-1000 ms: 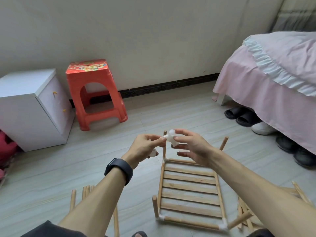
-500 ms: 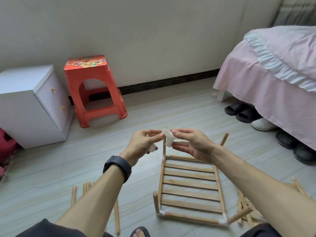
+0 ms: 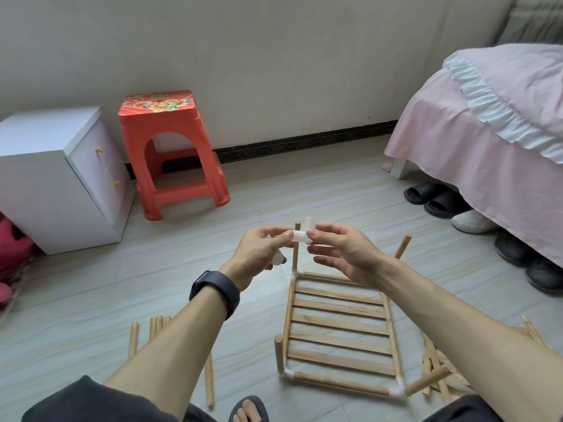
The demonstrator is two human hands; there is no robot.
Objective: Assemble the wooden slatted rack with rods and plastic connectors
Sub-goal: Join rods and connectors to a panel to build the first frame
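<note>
A white plastic connector [image 3: 302, 232] is held in the air between both hands. My left hand [image 3: 260, 252] pinches its left end and keeps another white connector [image 3: 277, 259] tucked under its curled fingers. My right hand [image 3: 341, 249] pinches the connector's right side with thumb and forefinger. Below them on the floor lies the wooden slatted rack [image 3: 339, 332], a frame of slats with white corner connectors and four upright rods. The far-left upright rod [image 3: 296, 249] stands just under the held connector.
Loose wooden rods [image 3: 158, 325] lie on the floor at the left; a pile of slats [image 3: 438, 370] lies at the right. An orange stool [image 3: 170, 150] and white cabinet [image 3: 58, 175] stand by the wall. A pink-covered bed [image 3: 493, 141] with shoes [image 3: 435, 199] is at right.
The connector between my fingers has been turned, one socket now pointing up. Both hands stay together above the rack's far-left rod.
</note>
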